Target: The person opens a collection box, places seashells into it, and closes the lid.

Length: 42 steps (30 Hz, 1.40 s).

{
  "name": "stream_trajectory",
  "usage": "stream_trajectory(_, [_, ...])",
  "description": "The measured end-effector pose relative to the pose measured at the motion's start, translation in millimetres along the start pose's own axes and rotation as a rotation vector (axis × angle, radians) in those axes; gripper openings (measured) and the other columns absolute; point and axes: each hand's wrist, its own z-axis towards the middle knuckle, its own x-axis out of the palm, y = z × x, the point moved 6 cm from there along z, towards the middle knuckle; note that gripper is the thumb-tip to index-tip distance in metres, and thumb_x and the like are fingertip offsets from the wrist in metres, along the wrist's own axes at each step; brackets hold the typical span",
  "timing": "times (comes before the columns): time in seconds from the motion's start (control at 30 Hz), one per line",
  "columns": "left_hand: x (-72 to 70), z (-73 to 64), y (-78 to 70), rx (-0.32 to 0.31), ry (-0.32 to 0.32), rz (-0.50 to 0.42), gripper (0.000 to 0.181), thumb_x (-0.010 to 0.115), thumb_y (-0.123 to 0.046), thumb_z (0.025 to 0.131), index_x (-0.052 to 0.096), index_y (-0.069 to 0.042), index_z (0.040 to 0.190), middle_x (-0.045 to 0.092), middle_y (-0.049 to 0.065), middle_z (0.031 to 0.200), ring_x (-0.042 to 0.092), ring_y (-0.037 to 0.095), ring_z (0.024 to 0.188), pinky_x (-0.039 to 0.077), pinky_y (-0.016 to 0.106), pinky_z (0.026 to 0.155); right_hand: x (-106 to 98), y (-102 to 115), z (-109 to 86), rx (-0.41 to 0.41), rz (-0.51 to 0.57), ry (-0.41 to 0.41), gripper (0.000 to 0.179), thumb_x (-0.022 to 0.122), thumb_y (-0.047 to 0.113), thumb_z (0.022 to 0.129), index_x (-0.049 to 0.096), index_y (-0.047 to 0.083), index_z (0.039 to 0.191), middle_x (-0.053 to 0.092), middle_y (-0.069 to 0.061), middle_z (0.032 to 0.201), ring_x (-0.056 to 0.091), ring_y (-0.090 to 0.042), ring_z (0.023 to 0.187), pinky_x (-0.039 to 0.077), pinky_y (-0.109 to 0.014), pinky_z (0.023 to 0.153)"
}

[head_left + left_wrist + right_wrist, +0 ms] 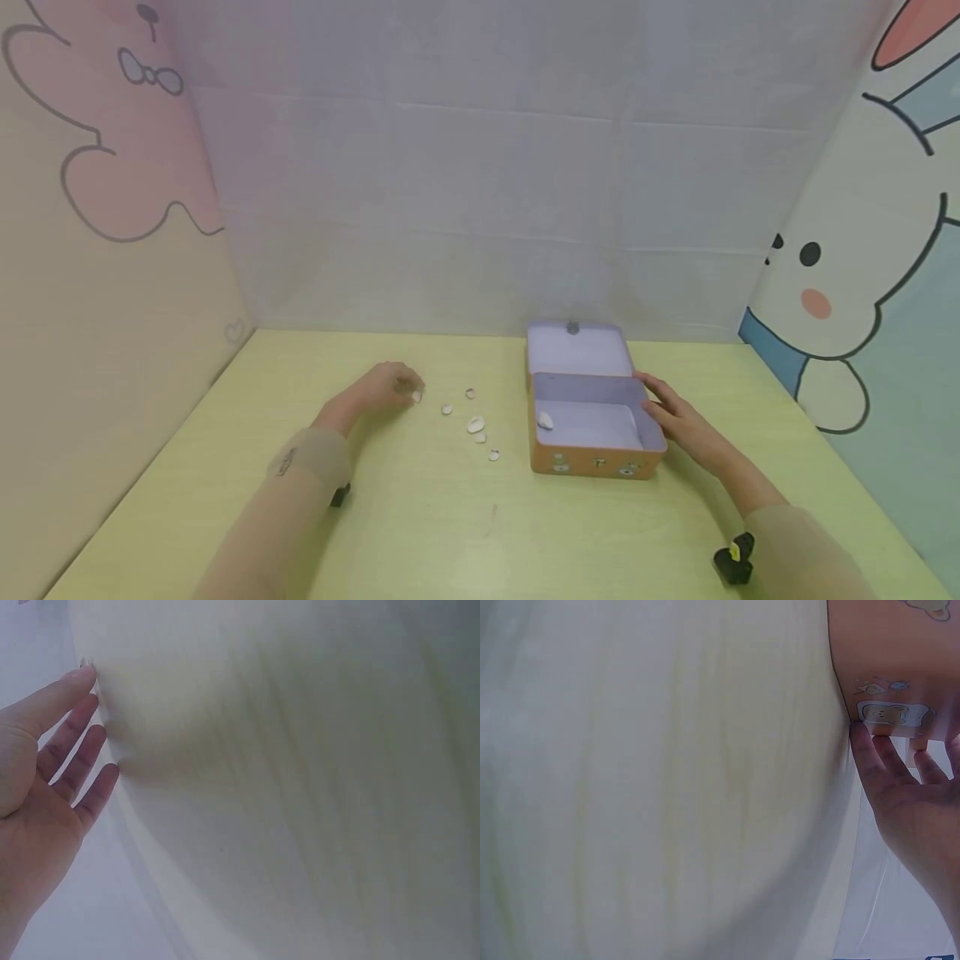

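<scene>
My left hand [378,387] is low over the left part of the table, pinching a small white shell [417,397] between thumb and fingertips. In the left wrist view only a sliver of that shell [85,661] shows at the fingertips, the other fingers spread loosely. An orange tin box [597,460] stands to the right with its lid [579,348] thrown back. Inside it, near the left wall, lies one white shell [545,421]. My right hand [690,429] rests against the box's right side and rim, its fingertips touching the printed side in the right wrist view.
Several small shells [476,425] lie scattered on the table [427,517] between my left hand and the box. A pale curtain [480,208] hangs behind the table, with cartoon-printed panels [847,317] at both sides.
</scene>
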Motion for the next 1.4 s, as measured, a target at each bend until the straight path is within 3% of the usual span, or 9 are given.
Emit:
stream_trajectory(0.2, [1.6,2.9,1.5,0.006,-0.008,0.008,0.014,0.070,-0.008,0.082,0.071,-0.008,0.096,0.066,0.009,0.103,0.057,0.030,0.104,0.045,0.046,0.095,0.2,1.4,-0.6,0.002,-0.012,-0.001,0.057,0.038,0.031,0.102,0.013,0.017,0.152,0.004,-0.021,0.156,0.016,-0.052,0.136,0.032,-0.066,0.099])
stream_trajectory(0.53, [1.2,2.3,0.3,0.024,-0.013,0.042,0.010,0.071,-0.008,0.082,0.072,-0.009,0.092,0.066,0.007,0.100,0.058,0.028,0.101,0.046,0.045,0.093,1.3,2.9,-1.1,-0.003,-0.015,0.000,0.057,0.037,0.030,0.102,0.012,0.017,0.152,0.004,-0.021,0.156,0.015,-0.052,0.136,0.032,-0.066,0.099])
stream_trajectory(0.8, [0.4,0.7,0.7,-0.023,-0.025,0.012,0.010,0.067,-0.009,0.084,0.069,-0.008,0.094,0.068,0.007,0.101,0.059,0.028,0.103,0.046,0.045,0.094,1.6,4.8,-2.3,-0.008,-0.008,-0.001,0.057,0.037,0.030,0.102,0.013,0.016,0.152,0.004,-0.021,0.156,0.016,-0.052,0.136,0.032,-0.066,0.099])
stream_trajectory(0.97, [-4.6,-0.4,-7.8,-0.014,-0.043,-0.002,0.010,0.067,-0.007,0.083,0.069,-0.009,0.093,0.069,0.004,0.097,0.061,0.025,0.100,0.047,0.044,0.092,1.3,5.1,-2.6,-0.007,-0.004,0.000,0.057,0.037,0.030,0.102,0.013,0.016,0.152,0.004,-0.021,0.156,0.016,-0.052,0.136,0.032,-0.066,0.099])
stream_trajectory(1.17, [-12.6,-3.4,-23.6,0.053,-0.077,0.080,0.012,0.067,-0.008,0.085,0.069,-0.006,0.096,0.069,0.006,0.099,0.061,0.027,0.098,0.048,0.045,0.091,0.9,4.1,-2.0,-0.003,-0.005,-0.002,0.057,0.037,0.030,0.103,0.012,0.017,0.152,0.003,-0.021,0.157,0.015,-0.052,0.137,0.031,-0.067,0.099])
stream_trajectory(1.4, [-19.7,-6.2,-37.0,0.077,-0.124,0.114,0.012,0.067,-0.010,0.086,0.069,-0.006,0.097,0.069,0.005,0.099,0.060,0.026,0.097,0.048,0.045,0.089,1.1,4.0,-1.4,-0.002,-0.001,0.000,0.057,0.038,0.030,0.102,0.012,0.017,0.152,0.003,-0.021,0.156,0.014,-0.052,0.137,0.030,-0.067,0.099])
